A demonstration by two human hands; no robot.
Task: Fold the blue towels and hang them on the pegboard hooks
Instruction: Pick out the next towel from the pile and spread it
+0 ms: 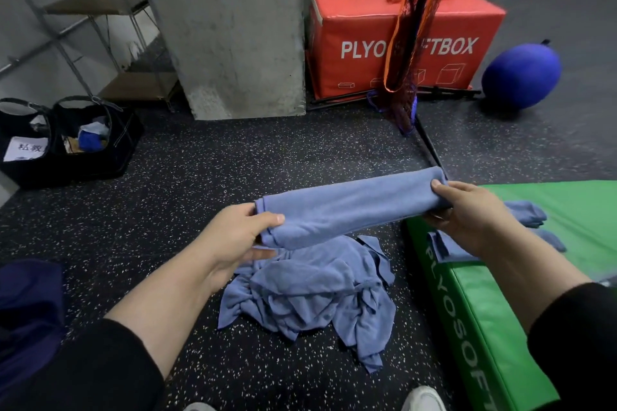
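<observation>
Nearest, 2 white shoe tips (423,399) peek in at the bottom edge. Above them a crumpled heap of blue towels (310,294) lies on the speckled black floor (167,197). Over the heap, both hands hold 1 folded towel (350,207) level in the air: the left hand (233,240) pinches its left end, thumb on top and fingers beneath; the right hand (467,210) curls round the right end. To the right, more blue towels (524,213) rest on the green soft box (500,294). Further back stand black bags (66,140), a concrete pillar (230,27), the red soft box (400,37) and a blue ball (521,77).
</observation>
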